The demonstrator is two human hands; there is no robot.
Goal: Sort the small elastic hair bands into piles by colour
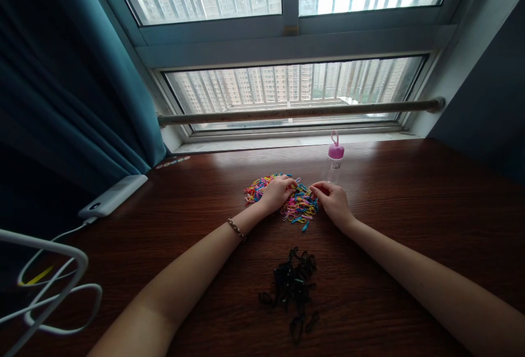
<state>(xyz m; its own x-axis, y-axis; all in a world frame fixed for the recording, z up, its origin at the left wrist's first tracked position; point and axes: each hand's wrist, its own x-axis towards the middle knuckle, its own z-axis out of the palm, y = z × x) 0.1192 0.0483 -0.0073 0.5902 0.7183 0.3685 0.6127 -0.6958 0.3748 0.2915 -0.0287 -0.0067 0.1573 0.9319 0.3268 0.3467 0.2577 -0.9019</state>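
Observation:
Many small colourful bands (301, 202) lie in a loose pile on the brown wooden table (229, 302). My left hand (279, 192) rests on the pile with its fingers bent down among the bands; what its fingertips hold, if anything, is hidden. At the pile's right edge, my right hand (331, 199) has its thumb and forefinger pinched together, and whatever is between them is too small to make out. Nearer to me lies a separate heap of black bands (293, 280). Just behind my right hand stands a clear bottle with a pink lid (336, 152).
A white device (114, 195) with a cable lies at the left beside the blue curtain (82, 72). White tubing (77, 253) curves in at the lower left. Beyond the table's far edge are a metal rail (287, 113) and the window.

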